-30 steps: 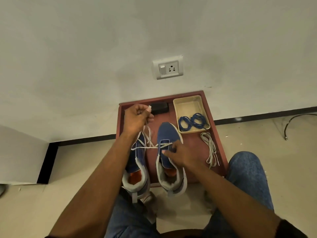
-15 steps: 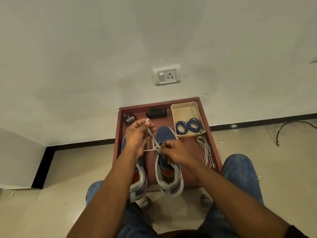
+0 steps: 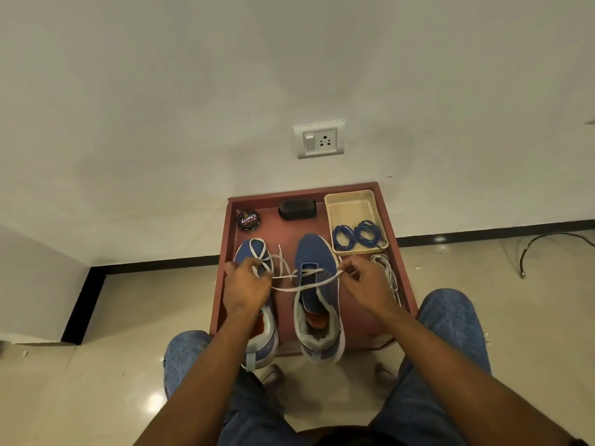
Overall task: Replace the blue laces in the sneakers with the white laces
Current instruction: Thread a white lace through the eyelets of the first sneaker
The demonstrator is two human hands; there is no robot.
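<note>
So the white lace [image 3: 301, 280] is flat and pale, threaded across the lowest eyelets of the right sneaker [image 3: 317, 297], and its two halves cross over the tongue in a loose X. That shoe is blue knit with a grey collar, an orange insole and a white sole, toe pointing to 12 o'clock, sitting mid-tray. The right hand [image 3: 365, 286] pinches one end of the lace out at 3 o'clock from the shoe, fingers curled on it. The left hand [image 3: 246, 289] has the other end pinched at 9 o'clock, and it's hovering over the left sneaker [image 3: 257, 317], same colours, with some of the slack looped over its toe.

Both shoes stand side by side on a reddish-brown tray [image 3: 391, 252] on the floor against the wall. At about 1 o'clock from the right shoe there's a cream dish [image 3: 349, 209] holding the blue laces [image 3: 357, 236], coiled in two bundles. Just below the dish, a second white lace [image 3: 388, 273] lies bunched along the tray's right edge. Up at the far end: a black case [image 3: 297, 209] at 12 and a round polish tin [image 3: 248, 220] at 11.
</note>
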